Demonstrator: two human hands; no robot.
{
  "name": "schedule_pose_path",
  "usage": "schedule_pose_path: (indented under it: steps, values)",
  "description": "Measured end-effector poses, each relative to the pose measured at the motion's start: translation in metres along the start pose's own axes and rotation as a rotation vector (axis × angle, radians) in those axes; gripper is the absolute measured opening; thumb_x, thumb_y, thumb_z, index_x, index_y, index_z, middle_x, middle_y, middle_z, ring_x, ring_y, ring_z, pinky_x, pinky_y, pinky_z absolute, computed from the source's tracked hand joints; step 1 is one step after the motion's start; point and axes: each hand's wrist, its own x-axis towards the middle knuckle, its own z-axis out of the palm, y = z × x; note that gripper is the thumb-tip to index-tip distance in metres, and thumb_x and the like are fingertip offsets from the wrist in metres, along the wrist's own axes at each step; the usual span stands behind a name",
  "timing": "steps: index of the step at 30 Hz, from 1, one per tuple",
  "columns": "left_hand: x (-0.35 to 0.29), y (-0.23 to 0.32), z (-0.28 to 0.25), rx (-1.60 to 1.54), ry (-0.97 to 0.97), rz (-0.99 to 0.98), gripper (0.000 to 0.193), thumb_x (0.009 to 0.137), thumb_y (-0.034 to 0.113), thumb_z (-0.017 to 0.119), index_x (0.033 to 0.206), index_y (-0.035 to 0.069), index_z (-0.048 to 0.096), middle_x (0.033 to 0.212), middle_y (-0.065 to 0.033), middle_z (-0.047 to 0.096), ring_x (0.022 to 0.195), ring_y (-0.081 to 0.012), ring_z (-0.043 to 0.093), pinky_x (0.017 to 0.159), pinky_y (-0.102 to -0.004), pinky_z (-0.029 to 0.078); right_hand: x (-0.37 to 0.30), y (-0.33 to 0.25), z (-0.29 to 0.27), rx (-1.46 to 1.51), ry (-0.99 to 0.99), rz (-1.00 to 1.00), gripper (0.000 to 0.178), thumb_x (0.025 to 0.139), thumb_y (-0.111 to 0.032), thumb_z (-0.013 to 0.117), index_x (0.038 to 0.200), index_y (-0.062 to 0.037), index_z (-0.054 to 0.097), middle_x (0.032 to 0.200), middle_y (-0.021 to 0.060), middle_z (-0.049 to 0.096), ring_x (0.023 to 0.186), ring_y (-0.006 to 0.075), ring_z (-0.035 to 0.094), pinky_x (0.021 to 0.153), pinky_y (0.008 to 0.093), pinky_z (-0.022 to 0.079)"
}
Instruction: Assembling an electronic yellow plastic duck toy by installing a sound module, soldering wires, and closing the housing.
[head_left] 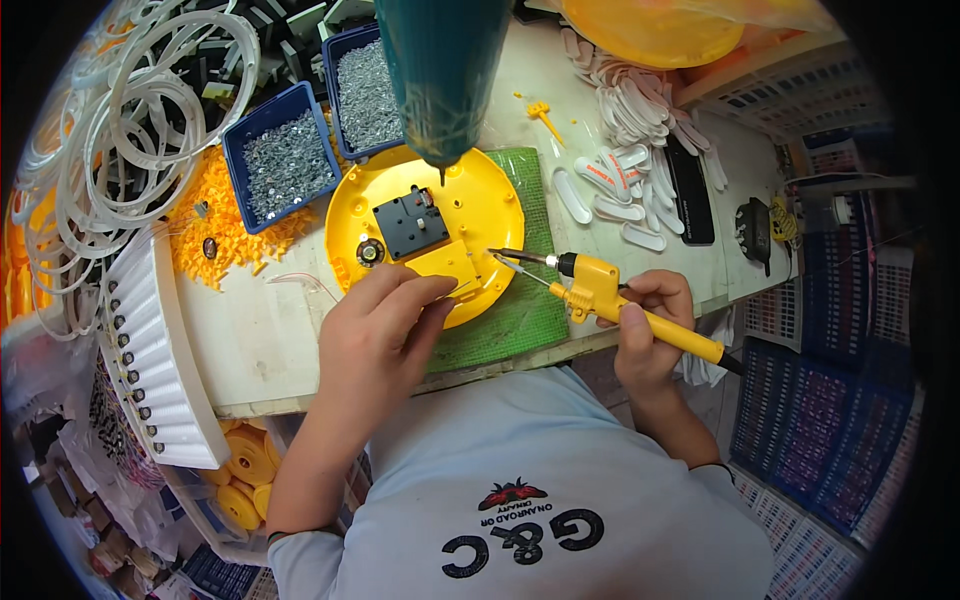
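Observation:
My right hand (pixel 652 325) is wrapped round a yellow soldering iron (pixel 605 290), whose dark tip and thin solder tube reach over the right part of a round yellow plastic housing (pixel 345 222). Inside the housing sit a black square box (pixel 411 224) and a small round dark part (pixel 371 251). My left hand (pixel 388 318) rests over the housing's near left edge, thumb and fingers pinched together; what they hold, if anything, is too small to make out. Beneath the housing lies a green mat (pixel 520 325).
A teal power screwdriver (pixel 440 80) hangs point down above the housing. Blue bins of screws (pixel 232 150) stand behind, beside loose orange-yellow pieces (pixel 225 245). To the right lie white plastic strips (pixel 605 185) and a black phone-like slab (pixel 690 195). A white foam tray (pixel 160 350) is at left.

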Motion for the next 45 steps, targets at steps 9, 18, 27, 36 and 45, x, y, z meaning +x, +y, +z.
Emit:
schedule_pose_path:
  steps: [9,18,27,36,45]
  values:
    - [0.0,-0.011,0.022,0.234,0.0,0.123,0.017,0.082,0.004,0.079,0.095,0.009,0.07,0.093,-0.0061,0.066,0.087,-0.0258,0.066,0.074,-0.0376,0.05,-0.001,-0.001,-0.002,-0.005,-0.037,-0.006,0.032,0.094,-0.007,0.061,0.124,0.0046,0.055,0.083,0.0069,0.062,0.071,0.0116,0.061,0.068,0.0253,0.052]
    - [0.004,-0.014,0.032,0.343,0.048,0.179,0.017,0.081,0.011,0.08,0.094,0.013,0.069,0.096,-0.0008,0.066,0.098,-0.0213,0.065,0.093,-0.0437,0.04,-0.011,0.004,-0.009,-0.273,-0.096,-0.244,0.033,0.083,-0.012,0.072,0.112,0.0032,0.065,0.074,0.0067,0.066,0.06,0.0138,0.061,0.059,0.028,0.052]
    - [0.004,-0.015,0.032,0.339,0.051,0.18,0.017,0.08,0.012,0.08,0.092,0.013,0.069,0.096,0.0,0.067,0.099,-0.0201,0.065,0.094,-0.0437,0.04,-0.01,0.002,-0.005,-0.282,-0.107,-0.232,0.03,0.08,-0.012,0.072,0.106,0.003,0.066,0.073,0.007,0.065,0.06,0.0154,0.062,0.059,0.0288,0.053]
    - [0.004,-0.014,0.032,0.365,0.032,0.186,0.017,0.08,0.013,0.08,0.092,0.014,0.068,0.097,0.0001,0.067,0.1,-0.0202,0.065,0.094,-0.0444,0.039,-0.009,0.005,-0.005,-0.288,-0.122,-0.327,0.03,0.08,-0.013,0.075,0.102,-0.001,0.06,0.078,0.0082,0.066,0.059,0.0185,0.062,0.057,0.0315,0.053]
    - [0.004,-0.016,0.033,0.375,0.032,0.191,0.018,0.08,0.012,0.08,0.092,0.014,0.067,0.097,0.0005,0.066,0.101,-0.0199,0.065,0.094,-0.0447,0.039,-0.01,0.0,-0.004,-0.316,-0.127,-0.257,0.03,0.079,-0.012,0.074,0.103,-0.0009,0.061,0.077,0.0081,0.065,0.061,0.0187,0.064,0.059,0.0312,0.053]
